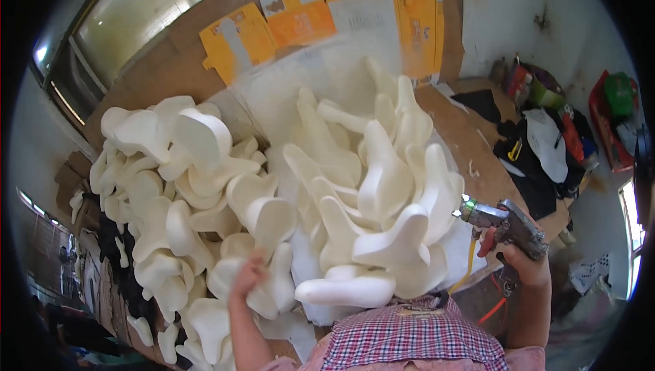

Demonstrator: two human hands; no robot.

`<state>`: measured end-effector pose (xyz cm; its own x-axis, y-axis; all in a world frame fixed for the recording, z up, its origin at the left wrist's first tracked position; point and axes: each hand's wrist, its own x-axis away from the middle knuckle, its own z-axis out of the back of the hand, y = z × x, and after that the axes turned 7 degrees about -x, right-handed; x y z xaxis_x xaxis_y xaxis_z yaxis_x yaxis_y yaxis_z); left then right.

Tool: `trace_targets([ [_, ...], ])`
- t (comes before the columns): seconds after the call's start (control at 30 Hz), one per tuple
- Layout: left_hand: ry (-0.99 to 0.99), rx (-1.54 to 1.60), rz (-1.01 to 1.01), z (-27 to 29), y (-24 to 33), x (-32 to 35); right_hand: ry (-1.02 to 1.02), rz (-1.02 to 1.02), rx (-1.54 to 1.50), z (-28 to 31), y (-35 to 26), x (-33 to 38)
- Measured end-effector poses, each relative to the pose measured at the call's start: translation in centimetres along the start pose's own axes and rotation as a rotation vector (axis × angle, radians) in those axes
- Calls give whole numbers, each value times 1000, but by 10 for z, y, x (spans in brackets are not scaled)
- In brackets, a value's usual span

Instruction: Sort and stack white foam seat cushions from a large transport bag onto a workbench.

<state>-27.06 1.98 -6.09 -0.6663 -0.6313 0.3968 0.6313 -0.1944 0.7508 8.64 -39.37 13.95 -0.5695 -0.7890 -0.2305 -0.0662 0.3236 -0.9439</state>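
Observation:
My right hand [529, 263] grips a metal spray gun [503, 219] at the right, its nozzle pointing left toward a pile of cream-white foam pads [390, 170]. These are shaped like bicycle saddles, broad at one end and narrow at the other. Many in the middle heap stand or lean with the narrow end up. One pad [346, 290] lies on its side at the near edge. My left hand [250, 274], smeared by motion, is over or against the near side of a second heap of foam pads [194, 187] on the left; its fingers are not clear.
An orange hose [492, 311] and a yellow hose [468, 274] run below the gun. White sheeting [273, 108] lies under and behind the middle heap. Flattened yellow cartons [297, 13] line the back board. Black cloth and a white cap [544, 144] lie on the right of the table.

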Motion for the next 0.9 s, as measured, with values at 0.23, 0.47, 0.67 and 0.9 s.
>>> trace_targets([
  [0.23,387,247,-598,-223,-7,14,-96,-131,20,-7,21,17],
  [0.47,465,146,-174,-127,79,56,-218,-73,34,-1,-7,69],
  [0.67,738,357,-362,-130,111,37,-455,-185,510,-8,-34,98],
  [0.9,645,378,-220,-133,123,43,-143,-68,208,-14,-35,113],
])
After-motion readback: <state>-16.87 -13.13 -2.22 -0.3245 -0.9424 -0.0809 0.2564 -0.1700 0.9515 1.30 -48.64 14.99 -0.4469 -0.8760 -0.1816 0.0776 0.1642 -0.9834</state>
